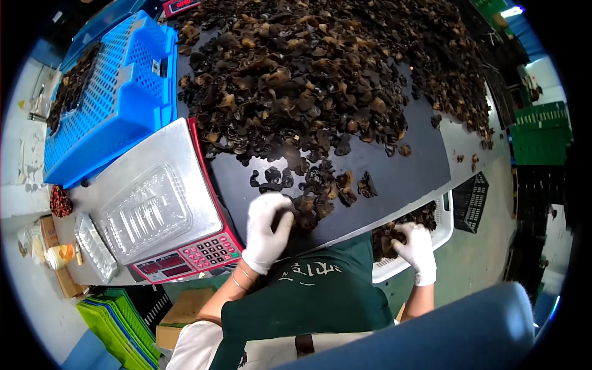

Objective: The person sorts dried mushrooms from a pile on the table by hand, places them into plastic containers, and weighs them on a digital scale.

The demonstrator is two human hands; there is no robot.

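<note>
Two white-gloved hands are at work over dark mushrooms. The left hand [269, 231] is low over the near edge of the table [394, 179], its thumb and fingers bent in a loose curve with a gap between them. I cannot tell whether it pinches a piece. A small cluster of mushrooms [317, 194] lies just beside its fingertips, to the right and ahead, and the large heap [296, 92] spreads over the table beyond both hands.

The right hand [417, 250] is at a white basket [445, 225] below the table edge, thumb and fingers parted, just over the mushrooms inside. A black crate [473, 202] is farther off, ahead and to the right of that hand.

Just left of the left hand is a red scale [209, 251] with keys facing the person. On its metal plate lies a clear plastic tray [151, 209], and another clear tray [95, 246] rests farther left, beside the scale. Ahead and to the left of the left hand, past the scale, stands a tilted blue crate [132, 92] with mushrooms at its far side. A thin bracelet [245, 283] circles the left wrist. Between the two arms is a dark green apron [296, 320] with pale lettering. Stacked green crates [123, 320] are below and left of the left hand.
</note>
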